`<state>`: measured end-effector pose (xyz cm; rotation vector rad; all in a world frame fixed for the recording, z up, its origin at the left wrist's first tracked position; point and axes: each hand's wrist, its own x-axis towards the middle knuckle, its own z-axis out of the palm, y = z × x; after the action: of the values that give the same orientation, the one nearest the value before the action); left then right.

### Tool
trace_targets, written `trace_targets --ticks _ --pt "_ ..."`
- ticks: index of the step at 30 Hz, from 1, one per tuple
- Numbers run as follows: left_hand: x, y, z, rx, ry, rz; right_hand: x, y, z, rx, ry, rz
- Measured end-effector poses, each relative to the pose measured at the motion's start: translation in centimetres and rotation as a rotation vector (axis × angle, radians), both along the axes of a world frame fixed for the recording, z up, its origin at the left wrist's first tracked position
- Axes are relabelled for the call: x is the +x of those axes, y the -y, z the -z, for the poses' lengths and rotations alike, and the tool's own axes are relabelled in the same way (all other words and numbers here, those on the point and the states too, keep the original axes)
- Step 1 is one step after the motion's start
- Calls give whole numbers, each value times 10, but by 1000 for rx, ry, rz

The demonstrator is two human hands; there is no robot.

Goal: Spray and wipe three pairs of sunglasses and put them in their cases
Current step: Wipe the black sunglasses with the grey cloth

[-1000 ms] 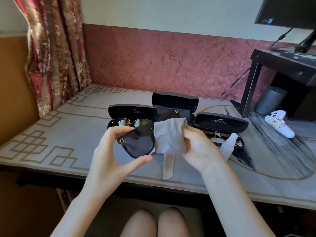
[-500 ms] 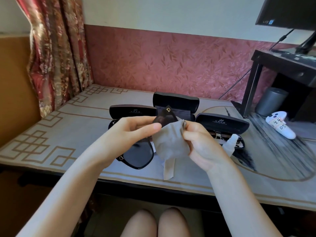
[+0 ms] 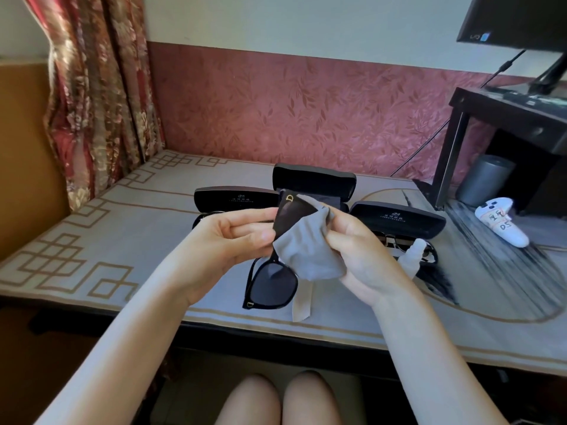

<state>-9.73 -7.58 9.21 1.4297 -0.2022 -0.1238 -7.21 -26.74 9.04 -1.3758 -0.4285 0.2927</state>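
Grey microfibre cloth [image 3: 306, 253] in right hand [image 3: 359, 250], fingers clamped on it, pressed to upper lens of black-framed sunglasses [image 3: 271, 283]. Left hand [image 3: 233, 237] fingers clamped on frame, above desk [image 3: 138, 240]. Step: wiping. Next, likely: lower lens at 6 o'clock, then open black hard case [image 3: 314, 179] at 12 o'clock.

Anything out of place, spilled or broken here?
Nothing spilled or broken. One stray item: a white game controller with handwritten marks lies on the table, right of the rightmost open case. It looks unrelated to the task.
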Motion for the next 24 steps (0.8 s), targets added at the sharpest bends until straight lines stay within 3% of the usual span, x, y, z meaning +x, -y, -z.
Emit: trace_targets --ticks 7,16,24 --pt "-2 4 2 -59 2 -88 5 0 4 -168 -14 224" --pt "-4 11 6 -52 57 -155 -1 7 -1 41 -140 100" --pt "-7 17 9 -156 84 -280 1 8 1 43 -170 4"
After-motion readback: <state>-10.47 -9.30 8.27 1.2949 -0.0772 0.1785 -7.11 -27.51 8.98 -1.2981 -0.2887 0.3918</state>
